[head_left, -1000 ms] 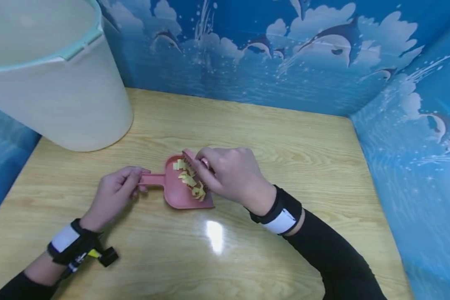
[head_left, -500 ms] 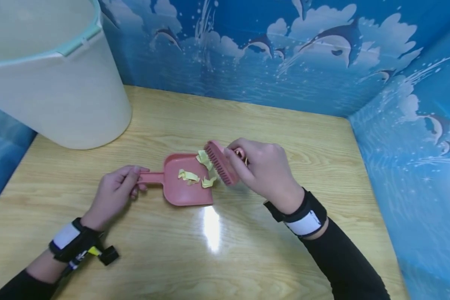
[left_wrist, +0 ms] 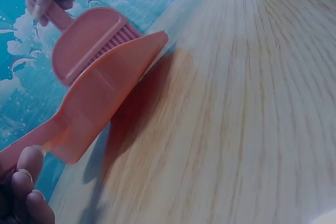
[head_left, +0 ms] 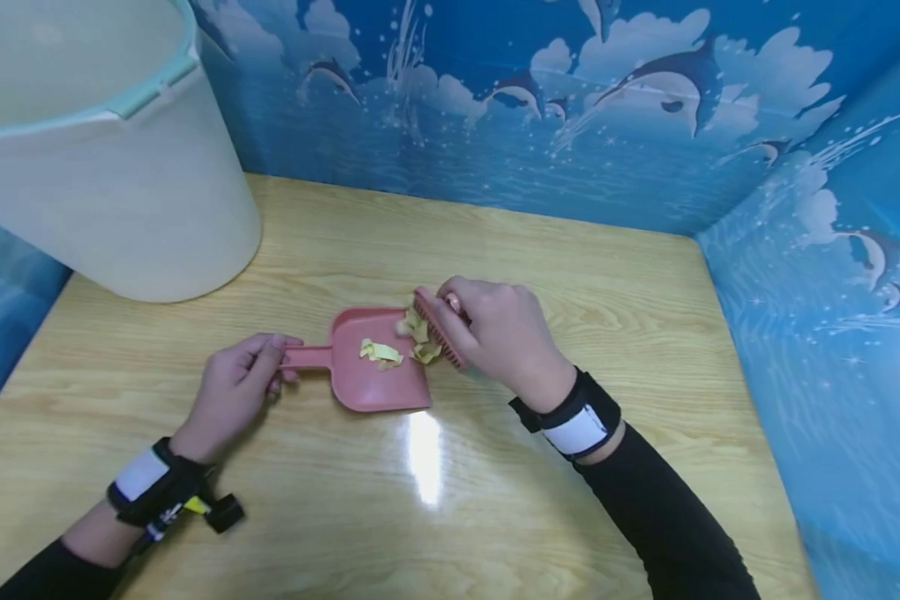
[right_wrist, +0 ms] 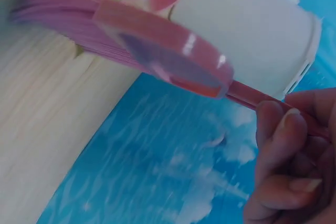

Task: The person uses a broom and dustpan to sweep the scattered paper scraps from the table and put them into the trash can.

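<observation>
My left hand (head_left: 236,379) grips the handle of a pink dustpan (head_left: 367,385), whose open edge faces right. In the left wrist view the dustpan (left_wrist: 100,98) tilts, its front lip low by the wooden surface. My right hand (head_left: 495,329) holds a small pink hand brush (head_left: 438,327) by its handle. The bristles stand right at the dustpan's open edge, against a cluster of crumpled yellow paper scraps (head_left: 422,332). Another yellow scrap (head_left: 381,353) lies in the middle of the pan. In the right wrist view the brush (right_wrist: 163,51) shows from its side, bristles blurred.
A large white bin (head_left: 142,200) with a pale green rim stands at the back left of the wooden table (head_left: 510,517). A blue dolphin-print curtain (head_left: 450,150) lines the back and right edges.
The brush swung right off the pan, uncovering the scraps, then came a little left to the pan's edge. Several scraps shifted toward that edge. The left hand and dustpan barely moved.
</observation>
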### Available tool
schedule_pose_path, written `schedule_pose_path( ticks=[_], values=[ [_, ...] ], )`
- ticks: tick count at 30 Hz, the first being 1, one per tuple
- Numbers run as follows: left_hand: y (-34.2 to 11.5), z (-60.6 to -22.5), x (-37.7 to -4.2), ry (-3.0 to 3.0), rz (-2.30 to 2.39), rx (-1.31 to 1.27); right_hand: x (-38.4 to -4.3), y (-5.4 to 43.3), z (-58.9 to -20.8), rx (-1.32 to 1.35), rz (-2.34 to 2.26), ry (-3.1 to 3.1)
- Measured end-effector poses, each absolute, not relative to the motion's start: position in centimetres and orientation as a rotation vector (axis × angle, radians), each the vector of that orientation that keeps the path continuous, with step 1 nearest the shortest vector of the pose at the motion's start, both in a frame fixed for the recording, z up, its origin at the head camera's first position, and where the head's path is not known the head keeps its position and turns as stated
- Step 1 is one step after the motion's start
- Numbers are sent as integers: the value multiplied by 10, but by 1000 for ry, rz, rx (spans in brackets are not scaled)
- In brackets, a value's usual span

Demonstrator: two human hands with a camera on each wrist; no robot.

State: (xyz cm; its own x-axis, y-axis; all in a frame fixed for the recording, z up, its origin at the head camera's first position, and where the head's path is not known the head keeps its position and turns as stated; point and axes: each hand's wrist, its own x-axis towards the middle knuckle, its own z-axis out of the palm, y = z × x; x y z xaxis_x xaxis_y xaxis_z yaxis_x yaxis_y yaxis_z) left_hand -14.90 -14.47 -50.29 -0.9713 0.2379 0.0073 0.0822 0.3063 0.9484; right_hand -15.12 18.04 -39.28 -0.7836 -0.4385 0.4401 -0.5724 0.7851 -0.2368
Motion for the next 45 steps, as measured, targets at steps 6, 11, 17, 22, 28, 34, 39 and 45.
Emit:
schedule_pose_path(
  ticks=[6, 11, 17, 22, 28, 34, 39, 45],
  values=[
    [-141, -503, -149, 2406, 1753, 279, -136, 157, -384, 961, 641, -2500],
    [-138, -505, -150, 2354, 1782, 289, -136, 161, -368, 952, 707, -2452],
    [-136, -507, -152, 2252, 1837, 247, -138, 177, -362, 890, 783, -2473],
    [-132, -506, -152, 2253, 1877, 287, -137, 189, -355, 842, 809, -2455],
    [-129, -503, -150, 2275, 1895, 303, -139, 198, -351, 772, 859, -2428],
    [-129, -502, -149, 2274, 1917, 329, -143, 202, -351, 686, 836, -2405],
    [-129, -502, -147, 2270, 1909, 410, -145, 202, -353, 645, 773, -2412],
    [-130, -503, -146, 2247, 1900, 424, -148, 202, -355, 649, 655, -2463]
  ],
)
